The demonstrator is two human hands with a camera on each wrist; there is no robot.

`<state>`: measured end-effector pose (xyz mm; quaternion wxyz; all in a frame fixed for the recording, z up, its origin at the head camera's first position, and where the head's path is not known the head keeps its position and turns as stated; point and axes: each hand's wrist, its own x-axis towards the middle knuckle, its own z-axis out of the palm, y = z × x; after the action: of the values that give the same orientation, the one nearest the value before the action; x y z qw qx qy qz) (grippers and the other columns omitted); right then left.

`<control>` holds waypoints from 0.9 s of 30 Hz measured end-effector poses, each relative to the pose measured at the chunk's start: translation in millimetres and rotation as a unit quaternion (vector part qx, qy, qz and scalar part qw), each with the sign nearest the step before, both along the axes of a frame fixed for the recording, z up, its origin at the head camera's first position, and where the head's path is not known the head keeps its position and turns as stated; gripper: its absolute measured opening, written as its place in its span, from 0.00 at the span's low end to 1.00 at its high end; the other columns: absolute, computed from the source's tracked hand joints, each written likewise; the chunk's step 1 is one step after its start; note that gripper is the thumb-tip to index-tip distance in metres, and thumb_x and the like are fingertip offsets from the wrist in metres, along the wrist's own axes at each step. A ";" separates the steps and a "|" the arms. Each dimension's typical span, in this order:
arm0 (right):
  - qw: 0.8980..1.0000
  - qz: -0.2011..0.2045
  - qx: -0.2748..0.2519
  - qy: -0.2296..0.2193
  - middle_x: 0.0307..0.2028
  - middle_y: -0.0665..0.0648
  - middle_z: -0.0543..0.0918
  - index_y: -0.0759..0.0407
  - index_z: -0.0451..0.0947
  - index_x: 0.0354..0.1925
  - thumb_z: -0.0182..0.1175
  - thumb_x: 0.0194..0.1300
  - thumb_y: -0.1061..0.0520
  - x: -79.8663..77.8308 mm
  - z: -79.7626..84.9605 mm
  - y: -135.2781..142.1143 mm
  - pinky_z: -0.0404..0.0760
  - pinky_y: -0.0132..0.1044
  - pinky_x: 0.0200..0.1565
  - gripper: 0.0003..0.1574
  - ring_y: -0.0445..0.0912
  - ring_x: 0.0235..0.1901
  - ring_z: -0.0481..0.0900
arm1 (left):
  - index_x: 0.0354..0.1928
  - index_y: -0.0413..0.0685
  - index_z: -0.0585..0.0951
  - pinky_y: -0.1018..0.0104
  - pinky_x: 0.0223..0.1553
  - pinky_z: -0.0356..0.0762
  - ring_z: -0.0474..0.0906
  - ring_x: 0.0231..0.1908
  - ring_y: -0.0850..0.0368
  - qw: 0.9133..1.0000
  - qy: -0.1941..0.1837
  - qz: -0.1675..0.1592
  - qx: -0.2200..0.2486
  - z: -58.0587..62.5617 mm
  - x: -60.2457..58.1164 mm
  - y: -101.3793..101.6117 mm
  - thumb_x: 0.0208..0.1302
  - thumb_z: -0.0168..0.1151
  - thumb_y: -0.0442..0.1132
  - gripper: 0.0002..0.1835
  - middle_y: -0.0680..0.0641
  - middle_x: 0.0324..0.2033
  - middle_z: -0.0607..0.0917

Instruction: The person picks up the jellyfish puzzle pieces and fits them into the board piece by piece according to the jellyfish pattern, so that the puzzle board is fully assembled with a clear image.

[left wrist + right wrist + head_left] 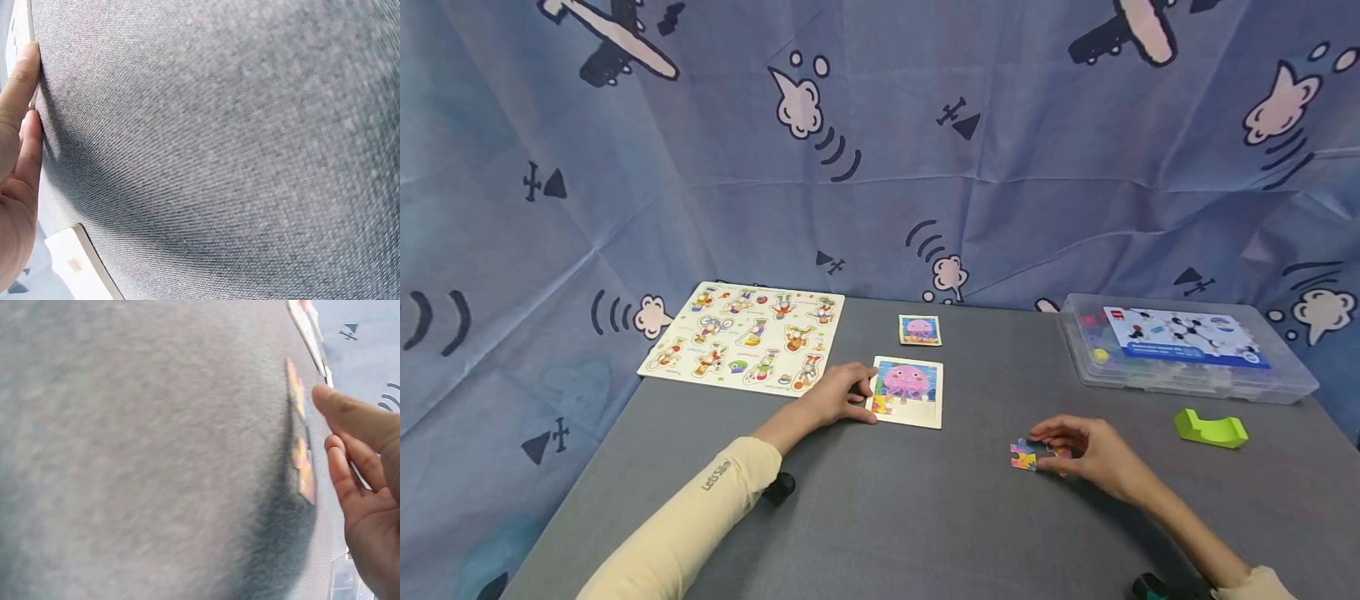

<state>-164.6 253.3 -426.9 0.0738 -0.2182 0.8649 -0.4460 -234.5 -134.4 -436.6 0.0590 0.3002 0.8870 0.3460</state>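
A jigsaw puzzle board [931, 412] with a pink jellyfish picture lies on the table; its lower part shows bare cream backing. My left hand [835, 395] rests at the board's left edge, and in the left wrist view its fingertips [30, 56] touch that edge. To the right, my right hand [1093, 454] hovers low over two loose puzzle pieces. One colourful puzzle piece [1023, 456] shows left of the thumb; the other puzzle piece [305, 478] is partly hidden by the hand in the head view. Thumb and fingers appear apart from both pieces.
Behind the board lies a small jellyfish picture [919, 330]. A cream picture board [745, 337] with several cartoon figures is at the back left. At the right are a clear plastic case [1187, 350] and a green curved block [1211, 430]. A patterned blue curtain [880, 167] hangs behind.
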 end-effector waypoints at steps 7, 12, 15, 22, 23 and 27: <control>0.998 0.020 -0.022 0.056 0.41 0.60 0.85 0.65 0.80 0.46 0.72 0.51 0.64 5.5 -7.6 10.9 0.79 0.25 0.42 0.23 0.39 0.41 0.82 | 0.27 0.39 0.75 0.73 0.43 0.79 0.72 0.58 0.43 1.000 0.007 -0.006 -0.002 -1.1 -0.7 1.7 0.48 0.76 0.37 0.17 0.36 0.53 0.77; 0.997 0.032 -0.039 0.058 0.42 0.62 0.84 0.68 0.78 0.48 0.72 0.50 0.68 4.6 -9.9 27.0 0.77 0.23 0.44 0.25 0.37 0.44 0.81 | 0.26 0.39 0.75 0.73 0.43 0.79 0.72 0.58 0.43 1.000 0.009 0.002 -0.004 0.5 1.4 0.3 0.47 0.77 0.37 0.16 0.35 0.54 0.77; 0.997 0.030 -0.048 0.053 0.43 0.63 0.83 0.70 0.77 0.49 0.71 0.49 0.69 4.2 -11.5 34.6 0.77 0.23 0.45 0.26 0.35 0.46 0.80 | 0.27 0.38 0.76 0.72 0.44 0.79 0.73 0.57 0.43 1.000 0.010 0.001 -0.002 1.8 2.3 0.4 0.47 0.76 0.37 0.16 0.36 0.52 0.78; 0.998 0.023 -0.041 0.037 0.45 0.65 0.83 0.72 0.75 0.50 0.71 0.51 0.69 5.8 -13.0 38.8 0.78 0.23 0.44 0.28 0.33 0.46 0.79 | 0.28 0.38 0.77 0.72 0.44 0.79 0.74 0.55 0.44 1.000 0.016 -0.007 0.003 2.2 1.9 0.6 0.47 0.76 0.37 0.16 0.36 0.49 0.79; 0.999 0.018 -0.037 0.036 0.44 0.65 0.83 0.72 0.75 0.50 0.71 0.51 0.68 6.0 -12.7 38.0 0.78 0.23 0.44 0.27 0.32 0.46 0.79 | 0.28 0.38 0.76 0.72 0.44 0.79 0.74 0.56 0.44 1.000 0.016 -0.007 0.002 1.7 1.5 0.4 0.47 0.76 0.37 0.16 0.36 0.49 0.79; 0.999 0.000 -0.030 0.044 0.43 0.66 0.83 0.72 0.75 0.50 0.71 0.50 0.68 7.0 -11.6 31.5 0.77 0.22 0.43 0.27 0.32 0.44 0.80 | 0.27 0.39 0.76 0.73 0.44 0.79 0.74 0.55 0.44 1.000 0.013 -0.007 -0.002 0.3 0.2 0.3 0.47 0.76 0.37 0.16 0.36 0.50 0.79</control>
<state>-157.6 284.8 -438.6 0.0290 -0.2399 0.8534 -0.4618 -234.3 -134.2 -436.3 0.0499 0.3105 0.8863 0.3400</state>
